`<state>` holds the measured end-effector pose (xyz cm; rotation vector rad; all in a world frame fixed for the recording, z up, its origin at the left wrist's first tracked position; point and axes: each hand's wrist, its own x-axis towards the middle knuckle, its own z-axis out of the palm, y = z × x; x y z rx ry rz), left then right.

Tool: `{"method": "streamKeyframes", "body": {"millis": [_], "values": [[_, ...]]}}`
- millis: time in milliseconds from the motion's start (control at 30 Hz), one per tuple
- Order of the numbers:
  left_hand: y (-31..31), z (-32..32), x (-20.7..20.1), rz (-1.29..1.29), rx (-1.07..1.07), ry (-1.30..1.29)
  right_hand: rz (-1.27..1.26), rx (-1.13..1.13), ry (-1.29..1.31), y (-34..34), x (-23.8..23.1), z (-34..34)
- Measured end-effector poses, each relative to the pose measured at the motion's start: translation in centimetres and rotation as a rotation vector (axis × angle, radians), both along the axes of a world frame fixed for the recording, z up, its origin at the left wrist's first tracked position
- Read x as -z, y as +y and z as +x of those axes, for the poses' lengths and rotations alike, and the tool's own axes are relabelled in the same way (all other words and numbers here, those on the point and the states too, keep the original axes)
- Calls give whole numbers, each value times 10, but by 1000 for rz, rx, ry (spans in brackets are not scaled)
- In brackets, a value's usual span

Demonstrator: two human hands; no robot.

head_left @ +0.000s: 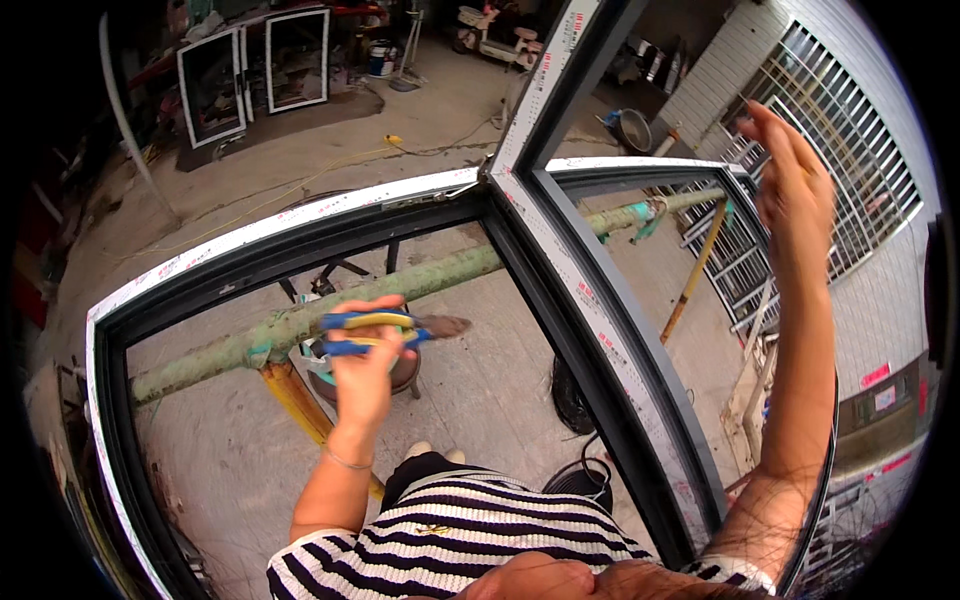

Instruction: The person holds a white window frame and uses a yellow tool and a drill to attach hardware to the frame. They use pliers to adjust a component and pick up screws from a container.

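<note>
My left hand [365, 365] grips a pair of pliers [375, 330] with blue and yellow handles. Their rusty brown jaws point right, above the opening of a large dark window frame [240, 222] covered in white printed film. Off to the right, my right hand [798, 185] is raised with its fingers stretched out, and I see nothing in it. A film-covered bar [600, 335] divides the frame. From the bar's far end another framed piece [552, 75] stands up, its top cut off by the view's edge.
A green pipe [430, 282] crosses under the frame, with yellow legs [298, 400] below it. A round stool [400, 378] stands beneath. Two glazed panels [298, 60] lean at the back left, near a scooter [497, 35]. A barred window [835, 130] lies right.
</note>
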<state>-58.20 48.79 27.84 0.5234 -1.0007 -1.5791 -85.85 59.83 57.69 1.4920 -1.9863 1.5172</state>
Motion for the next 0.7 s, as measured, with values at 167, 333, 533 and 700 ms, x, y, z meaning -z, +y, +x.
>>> {"method": "streamKeyframes", "body": {"millis": [167, 333, 533, 700], "values": [[-31, 34, -3, 137, -262, 339, 22, -119, -69, -109, 1, -34], [-66, 34, -4, 146, -392, 293, -42, -233, -77, -163, -12, 0], [-111, 6, 1, 139, -522, 254, -55, -207, 73, -183, -20, -17], [-130, 31, 21, 92, -761, 281, -80, -122, 152, -194, -19, -10]]}}
